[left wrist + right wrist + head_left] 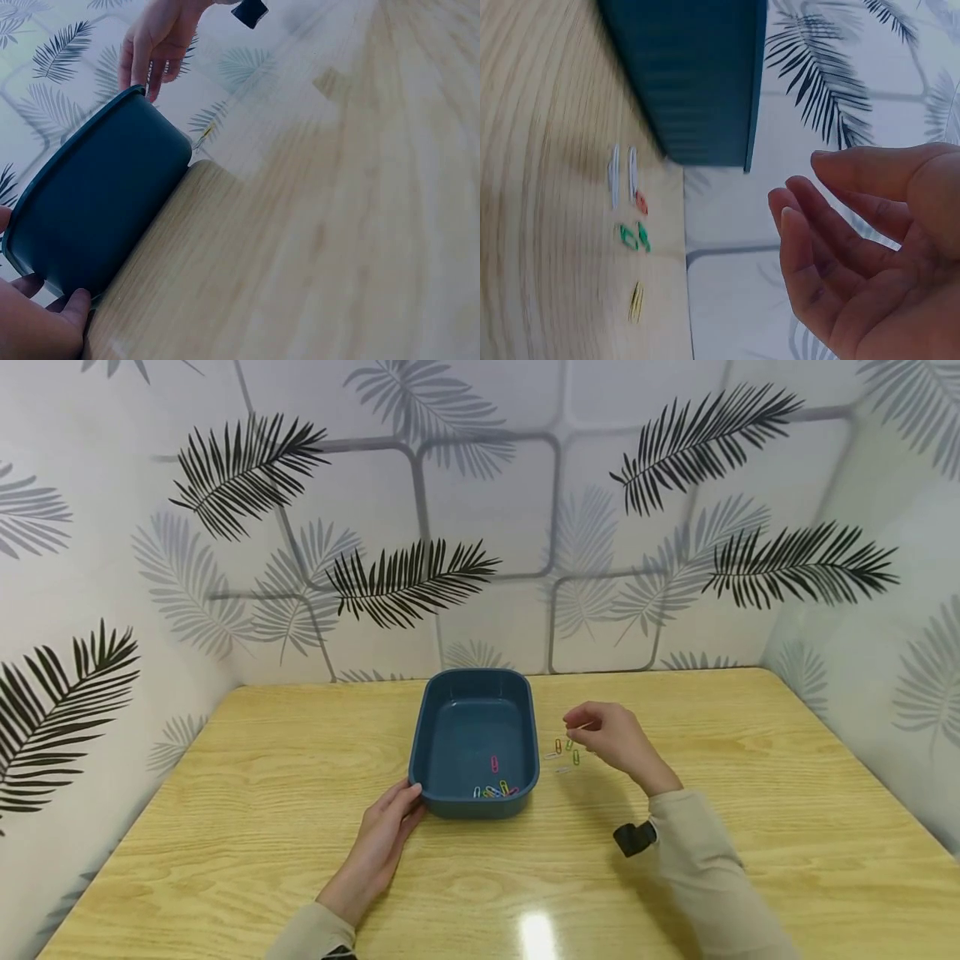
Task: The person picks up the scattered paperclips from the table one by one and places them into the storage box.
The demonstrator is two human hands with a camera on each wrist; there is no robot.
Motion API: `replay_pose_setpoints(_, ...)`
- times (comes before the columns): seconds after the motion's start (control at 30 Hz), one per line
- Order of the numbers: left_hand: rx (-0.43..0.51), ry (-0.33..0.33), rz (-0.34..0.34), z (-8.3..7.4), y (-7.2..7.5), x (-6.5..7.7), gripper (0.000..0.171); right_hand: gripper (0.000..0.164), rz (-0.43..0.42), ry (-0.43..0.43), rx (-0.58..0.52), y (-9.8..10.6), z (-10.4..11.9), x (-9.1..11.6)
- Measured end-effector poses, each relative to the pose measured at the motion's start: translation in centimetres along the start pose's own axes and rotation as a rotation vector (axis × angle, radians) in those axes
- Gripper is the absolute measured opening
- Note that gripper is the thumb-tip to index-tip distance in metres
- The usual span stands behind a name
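Note:
A dark blue rectangular bin (476,810) stands on the table. My left hand (390,828) grips its near left corner, thumb at the rim and fingers against the outer wall. Inside the bin lie several coloured paper clips, most bunched at the near end, with a pink paper clip (494,764) apart from them. My right hand (617,743) hovers just right of the bin, thumb and fingers loosely bent with a gap between them and nothing held. Below it on the table are more loose paper clips: a red one (558,746), green ones (628,236), white ones (633,176) and a yellow one (635,301).
The light wooden table (285,810) reaches back to a wall (495,510) with a leaf pattern, which also closes it in at left and right. A black wrist camera (634,839) is strapped at the right sleeve.

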State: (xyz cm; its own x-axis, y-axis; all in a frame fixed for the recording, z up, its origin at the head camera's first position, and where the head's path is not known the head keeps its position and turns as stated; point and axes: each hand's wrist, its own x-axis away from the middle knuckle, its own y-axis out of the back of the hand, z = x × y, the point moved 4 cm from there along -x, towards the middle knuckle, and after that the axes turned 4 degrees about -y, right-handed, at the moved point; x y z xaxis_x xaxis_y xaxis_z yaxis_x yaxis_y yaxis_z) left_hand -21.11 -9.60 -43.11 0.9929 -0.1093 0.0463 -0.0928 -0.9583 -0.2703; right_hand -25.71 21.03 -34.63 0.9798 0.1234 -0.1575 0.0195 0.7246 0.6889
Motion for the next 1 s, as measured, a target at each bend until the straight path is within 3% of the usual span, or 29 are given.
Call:
replay_pose_setpoints(0.27,0.007,-0.009,0.002,0.0,0.0,-0.1,0.054,0.025,0.073,-0.046,0.129,1.0,-3.0,-1.6)
replay_pose_setpoints(0.73,0.005,-0.011,-0.009,0.1,0.3,-0.3,0.053,0.026,0.214,-0.219,0.108,0.4,-6.0,-2.4)
replay_pose_setpoints(1.0,0.013,-0.013,-0.006,0.1,0.4,-0.2,0.053,0.022,0.227,-0.213,0.166,0.1,-6.2,-3.0)
